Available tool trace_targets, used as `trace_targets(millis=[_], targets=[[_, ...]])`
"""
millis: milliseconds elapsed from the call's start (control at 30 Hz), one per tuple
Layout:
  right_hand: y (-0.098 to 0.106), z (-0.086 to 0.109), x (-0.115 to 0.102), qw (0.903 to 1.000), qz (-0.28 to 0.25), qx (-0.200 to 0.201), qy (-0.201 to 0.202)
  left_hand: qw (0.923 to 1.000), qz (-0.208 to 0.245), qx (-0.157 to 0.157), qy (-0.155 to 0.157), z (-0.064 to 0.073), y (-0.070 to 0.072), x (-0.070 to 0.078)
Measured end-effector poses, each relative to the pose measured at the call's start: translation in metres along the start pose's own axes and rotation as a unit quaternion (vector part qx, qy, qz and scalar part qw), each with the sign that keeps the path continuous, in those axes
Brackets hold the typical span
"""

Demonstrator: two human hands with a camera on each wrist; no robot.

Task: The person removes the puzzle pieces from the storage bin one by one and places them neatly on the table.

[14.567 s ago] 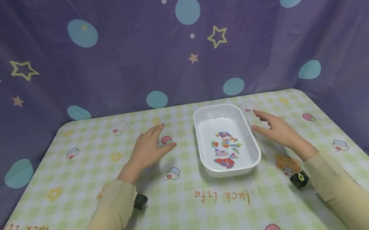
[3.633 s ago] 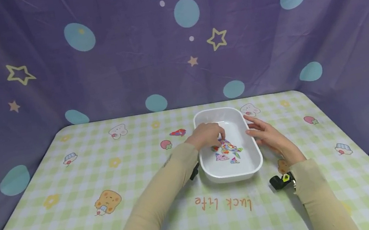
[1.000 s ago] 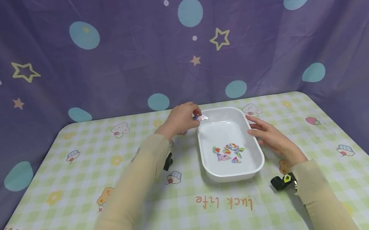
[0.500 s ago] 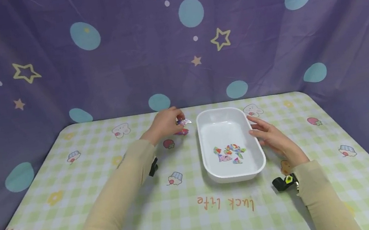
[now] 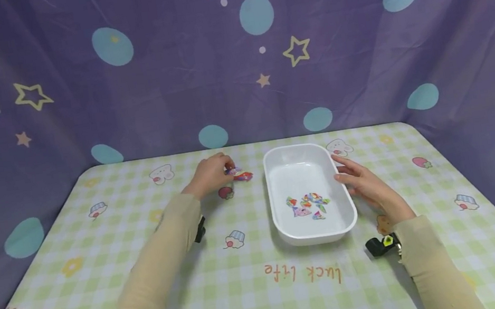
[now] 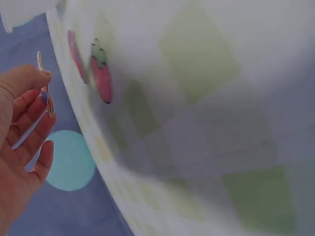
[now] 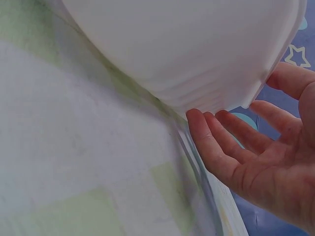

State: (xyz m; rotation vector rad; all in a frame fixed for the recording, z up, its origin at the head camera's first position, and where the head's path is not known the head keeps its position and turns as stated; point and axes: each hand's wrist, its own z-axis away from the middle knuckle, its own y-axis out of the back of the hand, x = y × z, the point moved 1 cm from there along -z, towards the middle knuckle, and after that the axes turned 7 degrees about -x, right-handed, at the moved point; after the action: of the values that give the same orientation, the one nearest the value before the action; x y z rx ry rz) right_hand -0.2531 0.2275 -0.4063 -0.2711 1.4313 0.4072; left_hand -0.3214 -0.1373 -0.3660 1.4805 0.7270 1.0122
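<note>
My left hand [image 5: 209, 175] pinches a flat, shiny multicoloured cut-out [image 5: 232, 171] between thumb and fingers, low over the table left of the tray. Seen edge-on in the left wrist view, this cut-out [image 6: 47, 101] looks thin. A red cut-out [image 5: 244, 177] lies on the cloth just in front of and right of it. Inside the white tray [image 5: 317, 238] several small colourful cut-outs [image 5: 315, 198] lie near the front end, a pink one [image 5: 301, 211] among them. With loosely extended fingers, my right hand [image 5: 370, 189] touches the tray's right outer wall [image 7: 197, 59] and rim.
A green-and-white checked cloth [image 5: 202, 300] printed with cartoon figures covers the table. Behind it hangs a purple curtain [image 5: 196, 66] with stars and blue ovals. A black wrist camera [image 5: 378, 246] sits below the right hand, and another [image 5: 199, 229] below the left.
Earlier every cut-out lay in the tray; the red one came out first. In the last second my left hand carried the multicoloured cut-out left and down from the tray's edge. The right hand stayed.
</note>
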Motion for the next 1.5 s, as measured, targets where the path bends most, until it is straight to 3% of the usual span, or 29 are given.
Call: trace_targets(millis=[467,767,1100,1500], targets=[[0.000,0.000,0.000,1.0000,-0.005,-0.006,0.002,0.9989,0.004,-0.014,0.044,0.006,-0.017,-0.023],[-0.001,-0.001,0.000,0.9999,-0.006,-0.007,0.008,0.9978,0.006,-0.022,0.063,0.010,-0.019,-0.032],[0.000,-0.001,0.000,0.9998,-0.008,-0.015,0.004,0.9944,0.031,-0.062,0.079,0.005,-0.017,-0.033],[0.003,0.000,0.000,1.0000,-0.002,-0.009,-0.001,0.9972,0.013,-0.041,0.060,0.004,-0.011,-0.022]])
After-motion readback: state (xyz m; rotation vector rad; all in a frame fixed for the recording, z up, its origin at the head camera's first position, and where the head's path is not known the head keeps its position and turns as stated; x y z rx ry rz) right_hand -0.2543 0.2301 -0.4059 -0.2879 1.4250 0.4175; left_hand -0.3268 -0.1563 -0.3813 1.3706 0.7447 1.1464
